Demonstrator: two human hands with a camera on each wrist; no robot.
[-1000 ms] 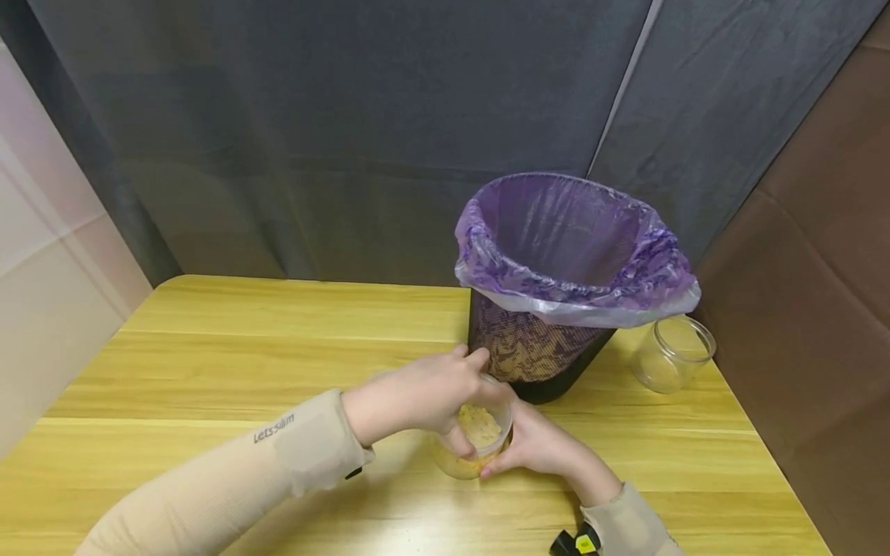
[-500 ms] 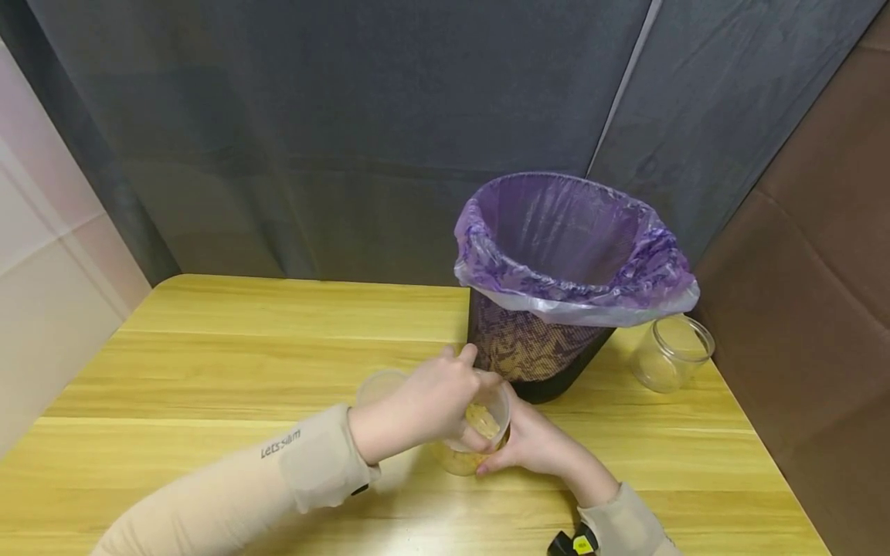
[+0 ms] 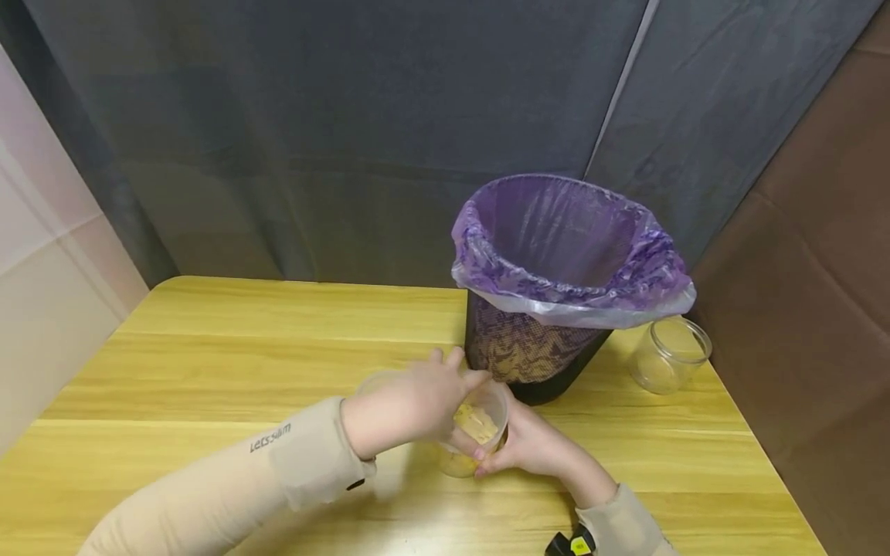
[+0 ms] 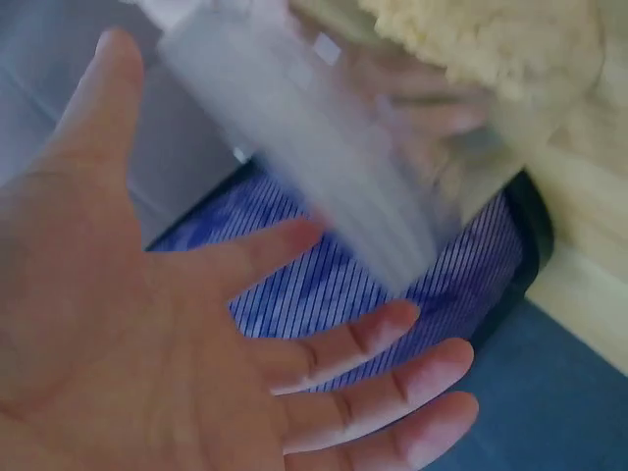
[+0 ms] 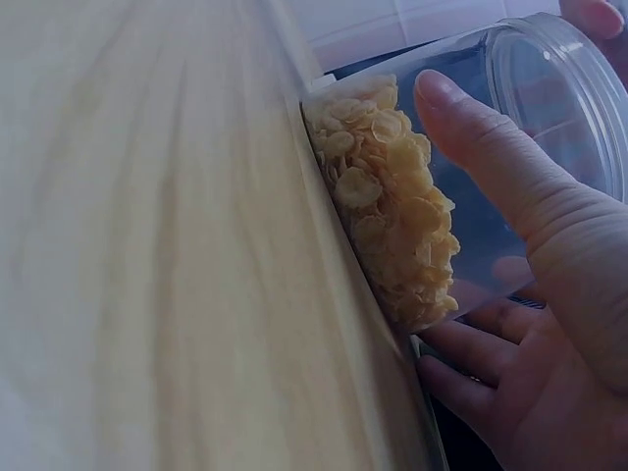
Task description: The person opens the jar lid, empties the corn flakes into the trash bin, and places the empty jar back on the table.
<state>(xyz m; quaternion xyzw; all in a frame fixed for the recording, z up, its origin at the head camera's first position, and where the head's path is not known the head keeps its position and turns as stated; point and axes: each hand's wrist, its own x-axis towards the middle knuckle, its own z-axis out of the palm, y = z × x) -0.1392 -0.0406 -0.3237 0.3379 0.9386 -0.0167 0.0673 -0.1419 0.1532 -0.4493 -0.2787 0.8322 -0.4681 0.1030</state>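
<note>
My right hand [image 3: 531,440] grips a clear jar [image 5: 481,147] from the right, thumb along one side and fingers round the other. Corn flakes [image 5: 388,206] fill the bottom part of this jar, which stands upright on the table. Over the jar's mouth and left side is my left hand [image 3: 417,398]; the left wrist view shows its fingers [image 4: 343,343] extended and spread, close to the blurred jar rim [image 4: 324,147]. Behind the left hand a clear round rim [image 3: 375,380] shows on the table, mostly hidden by the hand and wrist.
A black mesh bin [image 3: 528,351] with a purple bag [image 3: 570,301] over its rim stands right behind the jar. Farther right, an uncovered clear jar [image 3: 669,359] sits near the table's right edge. A grey curtain [image 3: 313,139] hangs behind the wooden table [image 3: 243,340].
My left hand, earlier with its fingers reaching over the jar's mouth, has shifted slightly left. The clear round rim behind it has come partly into view. The right hand and jar stay about where they were.
</note>
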